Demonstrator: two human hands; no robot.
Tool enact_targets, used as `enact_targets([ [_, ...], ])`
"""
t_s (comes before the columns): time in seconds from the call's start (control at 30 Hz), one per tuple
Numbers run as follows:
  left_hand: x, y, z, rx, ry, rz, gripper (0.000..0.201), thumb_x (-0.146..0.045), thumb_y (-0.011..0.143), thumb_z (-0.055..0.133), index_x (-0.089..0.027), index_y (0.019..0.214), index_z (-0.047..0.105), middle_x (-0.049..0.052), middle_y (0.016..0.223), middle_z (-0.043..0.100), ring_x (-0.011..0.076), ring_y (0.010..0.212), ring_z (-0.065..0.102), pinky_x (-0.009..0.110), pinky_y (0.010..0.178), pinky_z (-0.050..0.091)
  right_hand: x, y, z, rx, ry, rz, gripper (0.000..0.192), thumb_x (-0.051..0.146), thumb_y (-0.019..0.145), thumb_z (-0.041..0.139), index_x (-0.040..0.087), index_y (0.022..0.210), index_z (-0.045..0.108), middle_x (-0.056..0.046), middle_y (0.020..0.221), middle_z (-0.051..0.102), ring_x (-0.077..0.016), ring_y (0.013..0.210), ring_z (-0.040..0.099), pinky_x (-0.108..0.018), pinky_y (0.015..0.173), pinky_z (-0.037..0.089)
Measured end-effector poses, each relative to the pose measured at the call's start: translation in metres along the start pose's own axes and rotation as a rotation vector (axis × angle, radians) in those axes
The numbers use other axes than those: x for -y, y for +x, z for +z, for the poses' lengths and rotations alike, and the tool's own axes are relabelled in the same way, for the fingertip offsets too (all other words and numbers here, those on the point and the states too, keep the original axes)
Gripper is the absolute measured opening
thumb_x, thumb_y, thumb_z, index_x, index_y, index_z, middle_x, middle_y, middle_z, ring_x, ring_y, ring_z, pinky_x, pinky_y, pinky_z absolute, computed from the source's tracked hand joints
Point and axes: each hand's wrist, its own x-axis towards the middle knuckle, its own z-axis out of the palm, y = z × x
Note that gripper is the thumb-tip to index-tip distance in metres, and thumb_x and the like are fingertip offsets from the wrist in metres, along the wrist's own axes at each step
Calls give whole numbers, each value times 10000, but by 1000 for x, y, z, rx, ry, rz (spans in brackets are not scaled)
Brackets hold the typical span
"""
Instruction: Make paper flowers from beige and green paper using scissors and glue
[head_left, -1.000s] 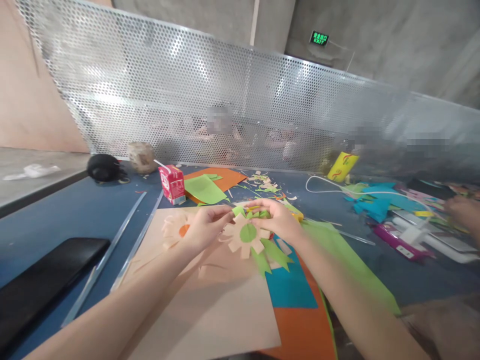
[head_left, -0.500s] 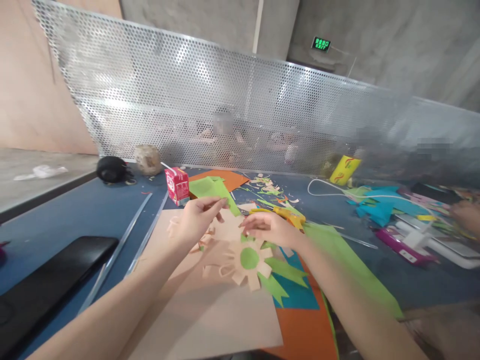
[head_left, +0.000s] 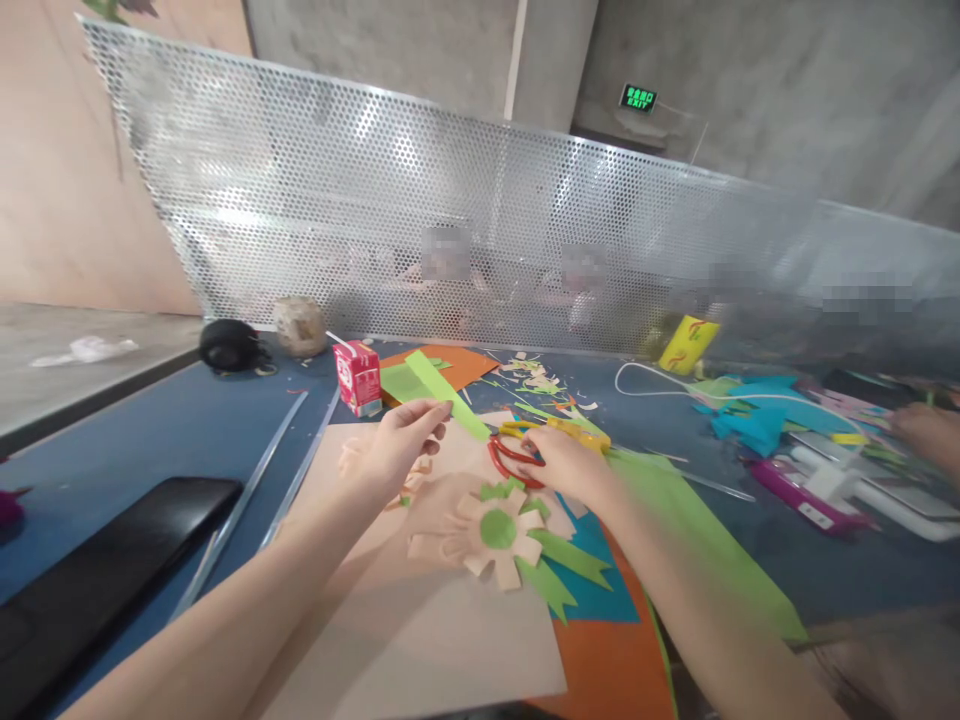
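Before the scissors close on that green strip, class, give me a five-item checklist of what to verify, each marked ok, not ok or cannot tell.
1. Left hand pinches the green paper strip firmly: ok, thumb and fingers hold its near end.
2. Right hand has the red-handled scissors properly gripped: cannot tell, it rests on the handles.
3. Blades open and aimed at the strip: cannot tell, the blades are hidden.
4. Paper flower lies out of the cutting line: ok, flat on the beige sheet, below both hands.
5. Left fingers away from the blades: ok, well left of the scissors.
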Motion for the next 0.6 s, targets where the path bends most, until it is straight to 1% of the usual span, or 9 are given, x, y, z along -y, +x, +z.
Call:
enact_targets([
  [0.03, 0, -1, 1, -8, 48, 23, 268, -393, 633, 633, -137, 677, 569, -16, 612, 510, 68, 512, 481, 196, 490, 403, 2, 0, 1, -5, -25, -5, 134, 269, 749, 513, 167, 824, 557, -87, 903, 592, -203, 841, 552, -266, 667, 387],
  [0.1, -1, -2, 3, -8, 136, 64, 239, -384, 667, 597, -150, 682, 552, -18, 659, 516, 72, 540, 494, 202, 509, 416, 4, 1, 1, -49, -57, -7, 209, 226, 752, 506, 146, 942, 538, -114, 977, 566, -221, 941, 521, -281, 740, 380],
  [0.13, -2, -2, 3, 0, 171, 80, 224, -376, 681, 581, -155, 688, 543, -19, 671, 516, 74, 547, 501, 204, 511, 417, 5, 2, 1, -62, -70, -5, 249, 230, 754, 507, 136, 983, 525, -124, 996, 556, -228, 972, 507, -289, 769, 374],
  [0.2, -1, -3, 4, 18, 223, 103, 199, -358, 696, 563, -161, 697, 532, -25, 659, 510, 77, 541, 503, 202, 497, 406, 6, 4, -1, -44, -97, 2, 277, 251, 760, 507, 130, 1009, 519, -128, 1011, 557, -233, 994, 498, -293, 795, 366],
  [0.3, 0, -1, 4, 21, 229, 121, 185, -338, 677, 579, -159, 680, 529, -39, 585, 485, 68, 495, 464, 188, 459, 364, 7, 5, -6, 36, -100, 30, 225, 262, 782, 481, 144, 962, 545, -120, 987, 589, -232, 957, 531, -277, 737, 381],
  [0.4, 1, 1, 4, -30, 133, 122, 204, -331, 622, 615, -152, 699, 556, -44, 560, 486, 65, 481, 434, 188, 455, 339, 7, 6, -9, 68, -96, 62, 184, 265, 798, 466, 155, 911, 561, -120, 932, 620, -233, 884, 574, -265, 649, 386],
  [0.5, 1, 3, 4, -75, 86, 107, 267, -353, 590, 625, -140, 750, 600, -37, 562, 496, 67, 472, 421, 201, 457, 333, 8, 6, -9, 76, -98, 82, 169, 261, 812, 450, 157, 885, 562, -121, 890, 631, -230, 828, 595, -264, 617, 383],
  [0.6, 1, 4, 2, -103, 125, 118, 306, -380, 607, 606, -129, 779, 630, -31, 559, 495, 69, 466, 411, 211, 458, 333, 7, 6, -5, 44, -99, 87, 196, 230, 805, 454, 148, 967, 526, -127, 963, 607, -233, 889, 578, -269, 652, 392],
])
